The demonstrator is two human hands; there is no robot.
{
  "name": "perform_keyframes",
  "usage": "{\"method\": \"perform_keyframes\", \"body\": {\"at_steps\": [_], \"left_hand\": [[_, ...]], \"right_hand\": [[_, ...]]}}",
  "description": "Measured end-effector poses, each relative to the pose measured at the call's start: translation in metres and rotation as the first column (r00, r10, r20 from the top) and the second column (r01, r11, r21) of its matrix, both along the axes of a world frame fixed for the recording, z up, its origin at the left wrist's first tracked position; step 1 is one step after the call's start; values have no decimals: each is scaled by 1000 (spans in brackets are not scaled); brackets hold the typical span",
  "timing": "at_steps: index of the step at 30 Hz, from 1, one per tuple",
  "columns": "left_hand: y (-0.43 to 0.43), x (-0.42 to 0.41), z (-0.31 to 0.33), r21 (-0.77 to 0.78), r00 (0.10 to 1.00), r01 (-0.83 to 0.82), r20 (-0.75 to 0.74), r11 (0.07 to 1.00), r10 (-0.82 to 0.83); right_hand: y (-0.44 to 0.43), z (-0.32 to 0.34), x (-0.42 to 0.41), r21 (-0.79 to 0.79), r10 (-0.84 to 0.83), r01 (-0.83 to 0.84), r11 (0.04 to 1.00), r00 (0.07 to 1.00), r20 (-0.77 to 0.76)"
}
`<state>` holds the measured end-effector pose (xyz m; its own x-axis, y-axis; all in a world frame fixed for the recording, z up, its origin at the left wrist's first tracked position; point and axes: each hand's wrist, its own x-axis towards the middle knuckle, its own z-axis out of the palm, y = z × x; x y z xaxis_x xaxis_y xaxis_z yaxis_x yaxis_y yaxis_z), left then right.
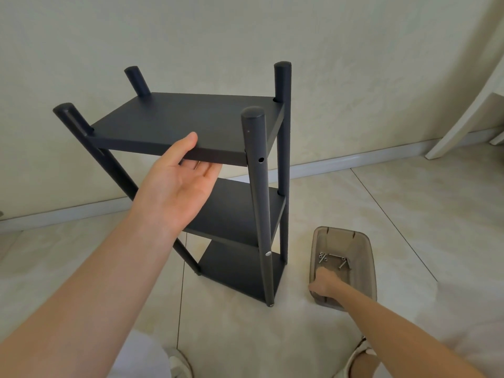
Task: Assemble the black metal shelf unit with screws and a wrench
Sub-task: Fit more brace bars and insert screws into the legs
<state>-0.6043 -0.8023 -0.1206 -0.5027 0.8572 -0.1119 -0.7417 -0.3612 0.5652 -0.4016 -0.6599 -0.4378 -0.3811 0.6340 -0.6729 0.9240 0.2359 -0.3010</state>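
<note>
One empty screw hole (261,160) beside the left grip (177,184), which pinches the top shelf (185,118), could let it drop. Right grip (324,285), closure unclear, sits in the screw tray (366,242).

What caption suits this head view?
Left hand holds the top shelf; right hand reaches into the tray of screws.

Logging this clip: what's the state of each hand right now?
Left hand: pinches the top shelf.
Right hand: in the screw tray; grip cannot be told.

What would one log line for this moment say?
left hand: holds top shelf edge | right hand: down in tray near screws, grasp unclear | front post upper hole: no screw yet
</note>
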Motion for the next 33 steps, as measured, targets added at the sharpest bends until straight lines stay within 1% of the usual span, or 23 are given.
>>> {"method": "perform_keyframes", "body": {"at_steps": [3, 7, 12, 14, 16, 17, 18, 19, 20, 22, 24, 26, 28, 30, 33], "left_hand": [[0, 0, 0, 5, 1000, 1, 2, 1000, -1], [0, 0, 0, 4, 1000, 0, 5, 1000, 0], [-1, 2, 3, 1, 1000, -9, 15, 1000, 9], [-2, 3, 3, 2, 1000, -20, 24, 1000, 20], [-2, 4, 4, 1, 1000, -20, 24, 1000, 20], [-2, 4, 4, -2, 1000, -19, 24, 1000, 19], [-2, 4, 4, -6, 999, -21, 24, 1000, 21], [-1, 4, 4, -9, 999, -25, 25, 1000, 25], [-1, 3, 4, -10, 999, -30, 23, 999, 31], [-1, 3, 3, -15, 1000, -29, 11, 999, 29], [-1, 2, 3, -15, 1000, -24, -5, 1000, 24], [0, 1, 3, -3, 999, -32, -2, 999, 32], [0, 0, 2, 0, 999, -39, 5, 999, 39], [0, -1, 1, 4, 999, -37, 8, 999, 37], [-1, 0, 0, 10, 1000, -25, -13, 1000, 25]], "right_hand": [[-14, -1, -6, -35, 41, -42, 999, 999, -18], [-36, -13, -15, -119, 100, -104, 987, 994, -45], [-57, -25, -20, -220, 129, -144, 965, 988, -80], [-55, -24, -17, -323, 52, -81, 943, 994, -95], [-48, -25, -12, -457, -118, 56, 888, 987, -110], [-43, -26, -9, -483, -207, 130, 866, 972, -110], [-37, -27, -6, -467, -270, 189, 864, 956, -114], [-32, -27, -4, -414, -292, 219, 883, 949, -121], [-26, -28, -3, -338, -267, 214, 916, 957, -117], [-17, -35, -2, -197, -161, 143, 970, 984, -80], [-12, -45, -2, -113, -79, 73, 991, 996, -46], [-10, -56, -1, -62, -25, 23, 998, 999, -22], [-10, -64, -1, -29, -10, 9, 1000, 999, -35], [-8, -71, -1, -20, -6, 5, 1000, 999, -54], [-7, -79, 0, -27, 22, -23, 999, 999, -39]]}}
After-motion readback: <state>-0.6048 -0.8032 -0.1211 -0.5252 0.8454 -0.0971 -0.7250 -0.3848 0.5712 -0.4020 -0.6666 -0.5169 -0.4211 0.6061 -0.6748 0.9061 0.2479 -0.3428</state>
